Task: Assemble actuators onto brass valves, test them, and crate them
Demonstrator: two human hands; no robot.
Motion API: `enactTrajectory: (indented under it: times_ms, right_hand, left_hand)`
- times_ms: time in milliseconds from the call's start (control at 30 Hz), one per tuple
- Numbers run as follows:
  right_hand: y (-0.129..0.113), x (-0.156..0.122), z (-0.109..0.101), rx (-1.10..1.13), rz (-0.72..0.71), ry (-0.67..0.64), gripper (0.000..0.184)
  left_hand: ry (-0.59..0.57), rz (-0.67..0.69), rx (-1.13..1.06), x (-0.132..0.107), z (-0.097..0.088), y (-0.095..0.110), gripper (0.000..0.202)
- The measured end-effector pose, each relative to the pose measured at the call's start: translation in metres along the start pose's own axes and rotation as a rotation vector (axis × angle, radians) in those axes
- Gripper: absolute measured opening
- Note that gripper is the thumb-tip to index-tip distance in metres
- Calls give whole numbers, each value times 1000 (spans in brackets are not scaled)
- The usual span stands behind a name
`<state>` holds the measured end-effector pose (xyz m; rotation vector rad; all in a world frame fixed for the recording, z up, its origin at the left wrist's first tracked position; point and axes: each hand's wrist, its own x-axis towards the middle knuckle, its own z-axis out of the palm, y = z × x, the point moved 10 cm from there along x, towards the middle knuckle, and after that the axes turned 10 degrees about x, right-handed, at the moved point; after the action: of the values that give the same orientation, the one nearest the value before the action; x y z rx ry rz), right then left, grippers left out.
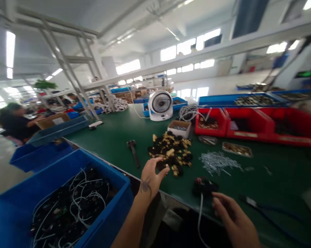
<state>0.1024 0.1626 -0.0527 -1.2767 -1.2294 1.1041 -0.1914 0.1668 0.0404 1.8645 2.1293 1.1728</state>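
Note:
My left hand [150, 175] reaches over the near edge of the green table [111, 137] to a heap of black and brass parts [171, 151]. Its fingers are curled around the nearest parts of the heap. My right hand [231, 215] is low at the table's front edge, blurred, its fingers closed near a black plug-like part [204, 186] with a white cable [200, 213] hanging down from it. Whether the fingers hold the cable or the black part is not clear.
A blue bin [67, 199] of black parts and white wires stands at my left. On the table lie a hammer [133, 151], a pile of silver screws [217, 162], a small cardboard box [180, 128], red bins [248, 125], a white fan [160, 105] and a metal tray [237, 148]. A seated person [16, 120] works far left.

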Motion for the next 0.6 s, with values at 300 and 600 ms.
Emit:
enactTrajectory:
  times_ms: [300,600]
  right_hand:
    - [-86,-90,54,706,76,-469,53]
    - [-97,-119,15,762,-33,-399,39]
  left_hand:
    - [-388,312,-860,-93,-5,125,47]
    - [-445,467,-885,-125,-7,164,40]
